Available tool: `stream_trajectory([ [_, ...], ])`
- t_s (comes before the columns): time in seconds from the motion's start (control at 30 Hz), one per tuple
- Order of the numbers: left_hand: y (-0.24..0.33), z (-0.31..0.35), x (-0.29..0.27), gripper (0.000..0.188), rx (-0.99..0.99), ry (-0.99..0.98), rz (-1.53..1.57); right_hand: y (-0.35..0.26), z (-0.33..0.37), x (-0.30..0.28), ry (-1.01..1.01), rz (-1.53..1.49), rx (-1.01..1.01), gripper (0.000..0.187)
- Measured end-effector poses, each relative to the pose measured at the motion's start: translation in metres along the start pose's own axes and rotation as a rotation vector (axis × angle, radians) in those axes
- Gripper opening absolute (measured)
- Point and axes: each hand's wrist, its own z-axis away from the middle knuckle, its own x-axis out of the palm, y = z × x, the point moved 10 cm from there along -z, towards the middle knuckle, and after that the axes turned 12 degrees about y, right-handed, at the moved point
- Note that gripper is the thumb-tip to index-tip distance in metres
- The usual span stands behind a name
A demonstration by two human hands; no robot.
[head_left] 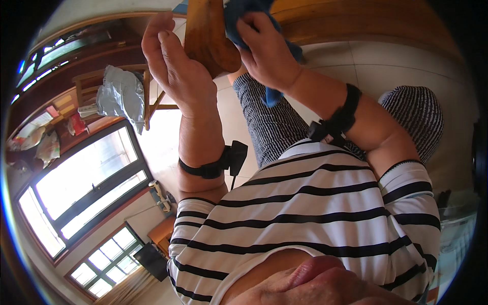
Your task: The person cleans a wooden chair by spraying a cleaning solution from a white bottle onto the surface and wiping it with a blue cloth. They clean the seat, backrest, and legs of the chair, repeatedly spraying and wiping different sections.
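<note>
At the top of the head view, a brown wooden piece with a rounded end [208,38], like a chair's armrest, stands between my two hands. My right hand [269,56] is closed on a blue cloth [241,12], which lies against the wood's right side. Part of the cloth hangs below that hand. To the left of the wood is my left hand [178,66], its fingers stretched upward and holding nothing. The heel of its palm is close to the wood; whether it touches cannot be made out. Both forearms wear black straps with small boxes.
A wooden chair [149,96] with a silvery plastic bag [122,94] stands at the left. Beyond it are windows [89,185] and a dark red cabinet. Wooden furniture [335,20] runs along the upper right, above a tiled floor [335,63]. My knees are below my hands.
</note>
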Motion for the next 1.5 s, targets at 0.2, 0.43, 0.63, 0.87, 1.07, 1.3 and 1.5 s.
stream_trajectory([
  [0.2, 0.001, 0.002, -0.001, 0.031, 0.013, -0.018, -0.069, 0.013, -0.009, 0.008, -0.115, 0.079, -0.009, 0.029],
  [0.43, 0.0, 0.002, -0.003, 0.03, -0.022, 0.004, -0.113, 0.019, -0.014, 0.012, -0.193, 0.152, 0.025, 0.024],
  [0.63, -0.007, -0.001, -0.004, 0.03, -0.033, 0.033, -0.093, 0.039, 0.006, 0.009, -0.034, 0.169, 0.134, 0.038],
  [0.87, -0.001, 0.0, -0.001, 0.029, -0.052, 0.027, -0.116, 0.073, 0.013, 0.036, -0.316, 0.217, 0.196, 0.032],
  [1.07, -0.005, -0.002, -0.002, 0.027, 0.039, 0.006, -0.081, 0.029, 0.018, 0.016, -0.132, 0.11, 0.165, 0.032],
  [1.3, 0.001, -0.001, 0.001, 0.029, 0.051, 0.019, -0.142, 0.122, 0.082, 0.037, -0.403, 0.297, 0.424, 0.032],
  [1.5, -0.008, -0.005, -0.006, 0.029, 0.039, 0.062, -0.117, 0.075, 0.039, 0.036, -0.369, 0.214, 0.388, 0.034],
])
